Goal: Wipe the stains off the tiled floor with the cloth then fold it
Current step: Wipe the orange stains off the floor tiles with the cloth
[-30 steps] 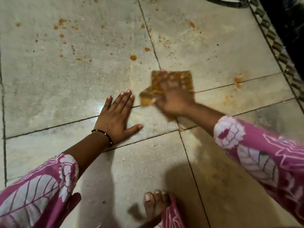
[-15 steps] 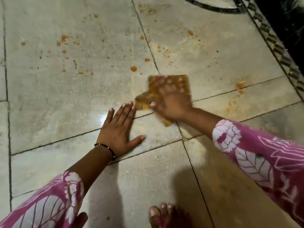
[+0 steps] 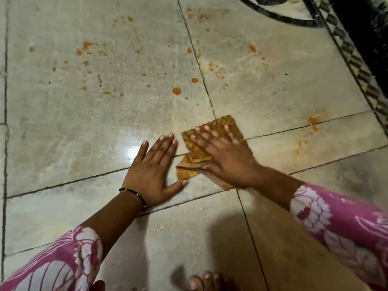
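**Cloth pressed to the tiles, stains at twelve o'clock**

The right hand [image 3: 222, 152] lies flat, fingers spread, pressing the orange patterned cloth [image 3: 201, 152] onto the tiled floor [image 3: 84, 127] at a grout crossing. The left hand [image 3: 155, 166], fingers straight and together, rests palm-down on the floor just beside the cloth at its nine o'clock; a black bracelet [image 3: 138, 198] circles its wrist. Orange stains [image 3: 176, 90] dot the tiles toward twelve o'clock, with a smear [image 3: 313, 120] at three o'clock. No writing or label shows.
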A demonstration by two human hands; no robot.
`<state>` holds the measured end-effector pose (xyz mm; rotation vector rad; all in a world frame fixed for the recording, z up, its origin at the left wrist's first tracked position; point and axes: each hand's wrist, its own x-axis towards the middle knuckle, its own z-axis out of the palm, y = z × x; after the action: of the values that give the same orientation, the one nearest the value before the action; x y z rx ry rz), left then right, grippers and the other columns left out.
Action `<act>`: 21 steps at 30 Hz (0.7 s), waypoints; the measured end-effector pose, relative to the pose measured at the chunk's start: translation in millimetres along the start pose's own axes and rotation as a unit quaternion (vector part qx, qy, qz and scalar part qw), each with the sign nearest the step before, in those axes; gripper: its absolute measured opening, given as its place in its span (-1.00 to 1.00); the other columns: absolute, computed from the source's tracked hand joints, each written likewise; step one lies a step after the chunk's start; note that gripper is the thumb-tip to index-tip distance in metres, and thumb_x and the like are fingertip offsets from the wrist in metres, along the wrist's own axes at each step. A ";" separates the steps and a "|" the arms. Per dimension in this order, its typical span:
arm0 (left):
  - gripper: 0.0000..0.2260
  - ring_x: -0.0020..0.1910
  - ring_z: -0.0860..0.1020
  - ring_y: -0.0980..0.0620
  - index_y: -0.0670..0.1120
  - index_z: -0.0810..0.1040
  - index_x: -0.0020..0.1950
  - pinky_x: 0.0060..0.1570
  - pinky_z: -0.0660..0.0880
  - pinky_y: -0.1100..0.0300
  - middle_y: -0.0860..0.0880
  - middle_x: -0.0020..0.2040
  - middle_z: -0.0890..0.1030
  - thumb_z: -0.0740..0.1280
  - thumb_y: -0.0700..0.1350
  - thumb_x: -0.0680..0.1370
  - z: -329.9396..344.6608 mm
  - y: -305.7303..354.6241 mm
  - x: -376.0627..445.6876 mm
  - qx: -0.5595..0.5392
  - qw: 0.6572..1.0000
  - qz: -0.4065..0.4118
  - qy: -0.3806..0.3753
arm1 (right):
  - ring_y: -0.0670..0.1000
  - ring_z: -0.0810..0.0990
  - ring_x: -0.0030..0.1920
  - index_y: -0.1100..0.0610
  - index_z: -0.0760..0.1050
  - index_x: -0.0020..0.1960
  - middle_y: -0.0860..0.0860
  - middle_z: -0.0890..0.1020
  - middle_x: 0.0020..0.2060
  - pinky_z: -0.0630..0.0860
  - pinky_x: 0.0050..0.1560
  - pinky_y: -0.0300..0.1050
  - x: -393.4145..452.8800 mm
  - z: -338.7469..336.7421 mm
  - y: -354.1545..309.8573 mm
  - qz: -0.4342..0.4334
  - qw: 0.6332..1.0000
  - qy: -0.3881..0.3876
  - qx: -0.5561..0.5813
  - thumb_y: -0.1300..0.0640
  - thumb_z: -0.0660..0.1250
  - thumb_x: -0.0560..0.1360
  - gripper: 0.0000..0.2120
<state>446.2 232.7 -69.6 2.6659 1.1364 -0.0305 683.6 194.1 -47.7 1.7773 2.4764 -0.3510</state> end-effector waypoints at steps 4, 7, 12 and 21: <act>-0.19 0.53 -0.03 0.02 -0.10 0.01 0.56 0.48 -0.14 -0.04 -0.04 0.56 0.00 0.04 0.39 0.48 0.3 0.8 0.4 -0.003 1.000 0.000 -0.008 | 0.12 0.26 0.44 0.11 0.23 0.47 0.13 0.35 0.42 0.04 0.43 0.09 -20.6 -12.4 101.5 0.003 0.999 0.043 -0.007 -0.37 -0.09 0.50 -0.26; -0.18 0.53 -0.06 0.04 -0.09 -0.01 0.56 0.48 -0.15 -0.03 -0.03 0.56 -0.02 0.03 0.41 0.48 -1.1 0.5 0.4 0.004 1.000 -0.007 -0.015 | 0.19 0.22 0.44 0.15 0.14 0.49 0.19 0.27 0.45 0.03 0.43 0.20 1.3 -13.1 130.2 0.268 0.956 0.119 0.018 -0.35 -0.06 0.50 -0.25; -0.19 0.53 -0.06 0.06 -0.08 0.01 0.56 0.48 -0.12 -0.03 -0.02 0.56 0.01 0.02 0.40 0.47 -3.6 0.4 0.1 -0.007 0.999 -0.008 -0.031 | 0.20 0.08 0.49 0.15 -0.06 0.54 0.18 0.11 0.51 -0.10 0.45 0.25 39.7 0.6 44.7 0.325 0.937 0.119 0.053 -0.19 0.00 0.56 -0.32; -0.21 0.52 0.04 -0.08 -0.15 0.11 0.53 0.45 -0.17 -0.07 -0.10 0.55 0.08 0.05 0.33 0.46 -15.1 48.9 32.6 -0.107 0.992 0.017 0.056 | 0.09 0.12 0.48 0.03 0.06 0.52 0.06 0.17 0.49 -0.06 0.45 0.10 -177.2 29.0 69.1 0.080 0.997 0.018 -0.008 -0.32 -0.03 0.51 -0.31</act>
<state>502.7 226.6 -48.2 2.5212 1.0597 0.2371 804.5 44.6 -51.7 1.9752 2.3321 -0.2903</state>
